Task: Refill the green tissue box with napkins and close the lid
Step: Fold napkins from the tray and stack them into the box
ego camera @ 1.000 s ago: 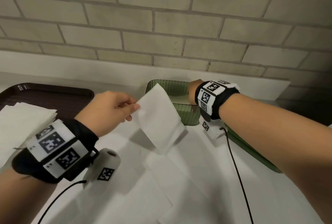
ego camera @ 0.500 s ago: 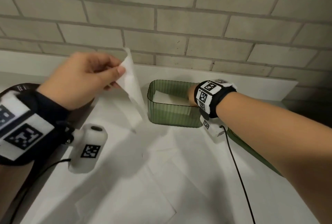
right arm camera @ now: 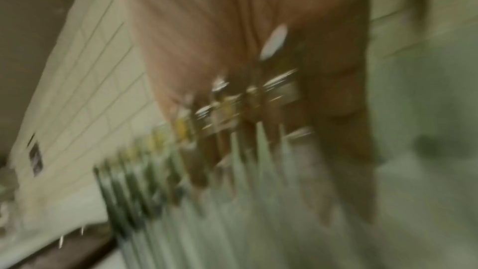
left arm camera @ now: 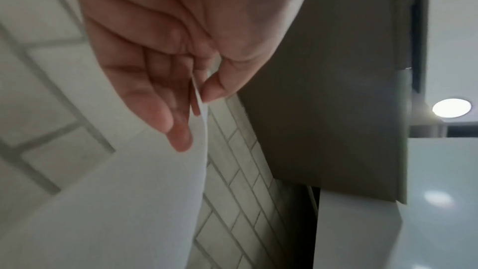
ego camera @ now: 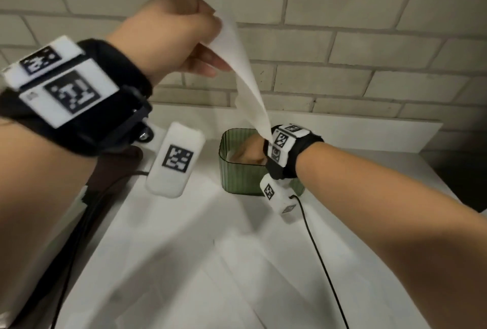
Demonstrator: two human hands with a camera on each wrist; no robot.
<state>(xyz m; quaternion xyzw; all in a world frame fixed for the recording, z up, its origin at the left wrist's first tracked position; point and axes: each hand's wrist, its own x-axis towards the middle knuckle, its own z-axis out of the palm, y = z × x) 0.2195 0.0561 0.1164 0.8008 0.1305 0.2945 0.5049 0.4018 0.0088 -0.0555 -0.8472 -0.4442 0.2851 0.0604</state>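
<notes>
A white counter (ego camera: pixel 369 170) bears the green tissue box (ego camera: pixel 237 178) and a dark tray (ego camera: pixel 113 167).

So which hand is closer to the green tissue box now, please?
The right. The right hand reaches down inside the green tissue box, below its rim. The left hand is raised well above and to the box's left, pinching the top of a napkin.

Pale brick wall (ego camera: pixel 342 46) behind, white counter (ego camera: pixel 210 262), dark tray (ego camera: pixel 116 167) — far left, round ceiling light (left arm camera: pixel 451 107).
</notes>
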